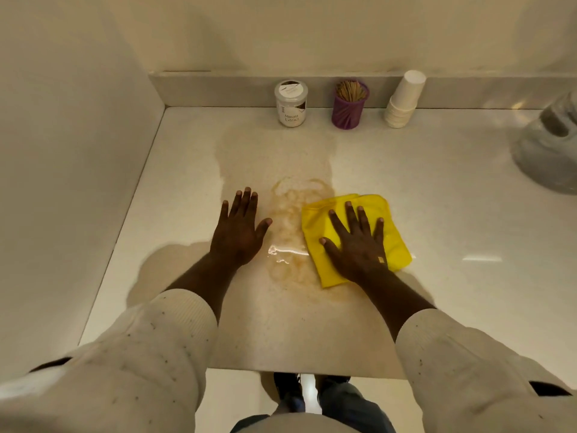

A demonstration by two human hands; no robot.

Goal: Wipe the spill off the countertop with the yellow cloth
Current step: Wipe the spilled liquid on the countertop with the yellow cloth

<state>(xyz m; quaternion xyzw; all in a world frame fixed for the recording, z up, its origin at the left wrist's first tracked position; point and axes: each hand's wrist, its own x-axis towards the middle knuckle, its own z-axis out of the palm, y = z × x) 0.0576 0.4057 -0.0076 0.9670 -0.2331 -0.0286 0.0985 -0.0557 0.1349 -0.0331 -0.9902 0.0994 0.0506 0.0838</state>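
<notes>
A brownish, wet spill (288, 226) spreads over the middle of the pale countertop (452, 195). Just right of it lies the folded yellow cloth (395, 226), its left edge touching the liquid. My right hand (356, 242) rests flat on the cloth with fingers spread, pressing it down. My left hand (239, 228) lies flat on the bare counter just left of the spill, fingers apart, holding nothing.
Against the back ledge stand a white jar (292, 103), a purple holder of toothpicks (349, 104) and a leaning stack of paper cups (404, 100). A blurred grey object (552, 145) sits at the right edge. A wall (62, 151) bounds the counter's left side.
</notes>
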